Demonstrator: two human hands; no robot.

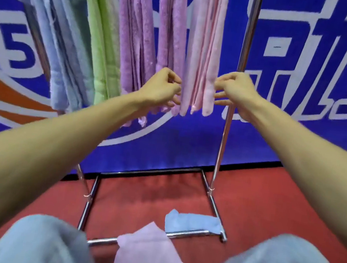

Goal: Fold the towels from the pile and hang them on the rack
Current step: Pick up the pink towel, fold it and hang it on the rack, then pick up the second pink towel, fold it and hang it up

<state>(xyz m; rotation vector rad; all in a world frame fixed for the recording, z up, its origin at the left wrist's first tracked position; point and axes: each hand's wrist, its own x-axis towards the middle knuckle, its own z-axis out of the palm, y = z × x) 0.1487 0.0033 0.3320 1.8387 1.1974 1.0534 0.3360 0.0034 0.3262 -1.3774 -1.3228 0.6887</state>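
A pale pink folded towel (203,53) hangs from the metal rack (229,116) at its right end. My left hand (161,89) pinches the towel's left edge near the bottom. My right hand (233,90) pinches its right edge at the same height. Purple towels (149,40), a green towel (99,33) and blue towels (54,38) hang further left on the same rack. On the floor below, a pink towel (145,253) and a blue towel (191,223) lie draped over the rack's front base bar.
A blue banner (308,72) with white lettering stands behind the rack. The floor is red carpet (268,210). My knees in grey trousers (43,244) show at the bottom, on either side of the floor towels.
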